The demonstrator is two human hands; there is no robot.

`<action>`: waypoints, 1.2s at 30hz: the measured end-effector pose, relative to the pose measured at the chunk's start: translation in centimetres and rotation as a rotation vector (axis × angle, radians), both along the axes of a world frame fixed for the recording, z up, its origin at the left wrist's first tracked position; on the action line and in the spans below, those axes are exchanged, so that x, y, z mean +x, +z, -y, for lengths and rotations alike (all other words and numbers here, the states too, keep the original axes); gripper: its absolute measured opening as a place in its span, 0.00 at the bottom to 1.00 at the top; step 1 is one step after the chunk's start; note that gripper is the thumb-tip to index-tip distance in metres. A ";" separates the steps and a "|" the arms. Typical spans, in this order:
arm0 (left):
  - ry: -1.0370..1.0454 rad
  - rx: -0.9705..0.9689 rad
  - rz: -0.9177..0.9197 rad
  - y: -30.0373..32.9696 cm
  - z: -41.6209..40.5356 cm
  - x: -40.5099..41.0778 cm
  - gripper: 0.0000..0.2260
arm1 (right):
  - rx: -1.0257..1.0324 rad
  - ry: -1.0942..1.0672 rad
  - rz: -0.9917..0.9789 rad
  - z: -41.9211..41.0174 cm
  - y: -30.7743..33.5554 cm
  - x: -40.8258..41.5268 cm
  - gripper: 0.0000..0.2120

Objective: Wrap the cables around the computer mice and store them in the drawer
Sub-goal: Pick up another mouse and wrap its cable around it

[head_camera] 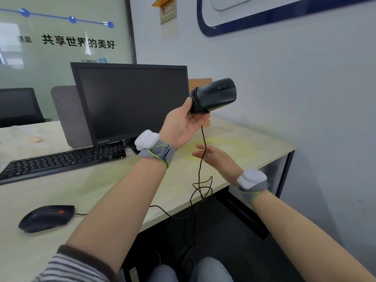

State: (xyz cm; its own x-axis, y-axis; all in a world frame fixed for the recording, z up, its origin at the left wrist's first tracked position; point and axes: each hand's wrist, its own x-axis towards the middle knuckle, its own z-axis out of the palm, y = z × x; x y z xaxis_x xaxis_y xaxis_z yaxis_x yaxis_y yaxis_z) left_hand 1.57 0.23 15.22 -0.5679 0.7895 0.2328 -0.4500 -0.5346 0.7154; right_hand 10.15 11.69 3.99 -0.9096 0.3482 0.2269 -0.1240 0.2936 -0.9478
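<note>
The left hand (184, 124) is raised above the desk and grips a black mouse (215, 94) by its rear end, fingers closed around it, with the buttons and wheel pointing away to the right. Several turns of black cable (203, 159) are wound around the back of the mouse, just beside the fingertips. From there the loose cable drops straight down, crosses in front of the right hand (216, 159), loops near the desk edge and trails off below it toward the floor. The right hand is lower, over the desk (254, 143), fingers spread and loosely open; the cable runs across them, but whether it touches them cannot be told. Both wrists carry grey bands with white pads (the left sleeve, pushed up, is striped). Farther left on the desk lie a second black mouse (46, 218) with a red wheel, its cable unwound, a black keyboard (61, 159) and a dark monitor (130, 100).
</note>
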 end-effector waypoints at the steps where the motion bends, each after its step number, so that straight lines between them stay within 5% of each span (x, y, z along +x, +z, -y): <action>1: 0.002 -0.005 -0.006 -0.1 0.0 0.0 0.12 | -0.105 0.046 -0.047 0.3 0.5 -0.1 0.16; 5: 0.053 0.007 -0.043 -0.3 0.2 -0.7 0.11 | -0.216 0.079 -0.104 1.2 1.8 -0.1 0.13; 8: 0.159 0.034 -0.170 -0.8 1.0 -2.5 0.11 | -0.183 0.020 0.033 2.2 2.3 0.4 0.12; 12: 0.396 -0.152 -0.389 -3.0 2.1 -5.1 0.15 | -0.055 0.108 0.149 3.7 3.2 0.9 0.12; 18: 0.711 -0.554 -1.143 -5.7 3.6 -6.7 0.15 | 0.448 -0.304 -0.214 5.7 4.0 -0.8 0.14; 27: 0.497 -0.681 -1.472 -5.0 6.3 -6.9 0.14 | 0.322 -0.200 -0.177 4.1 5.2 -2.3 0.14; 36: 0.360 -0.889 -1.724 -3.9 6.6 -6.8 0.14 | 0.663 -0.270 -0.132 3.5 4.7 -2.7 0.07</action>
State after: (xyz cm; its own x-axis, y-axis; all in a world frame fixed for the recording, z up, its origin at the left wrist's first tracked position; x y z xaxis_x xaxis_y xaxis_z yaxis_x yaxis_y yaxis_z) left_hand -5.26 -6.36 11.34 -0.3428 0.8937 0.2896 0.9251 0.2674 0.2698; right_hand 7.44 8.18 8.66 -0.7618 0.3076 0.5701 -0.0673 0.8377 -0.5420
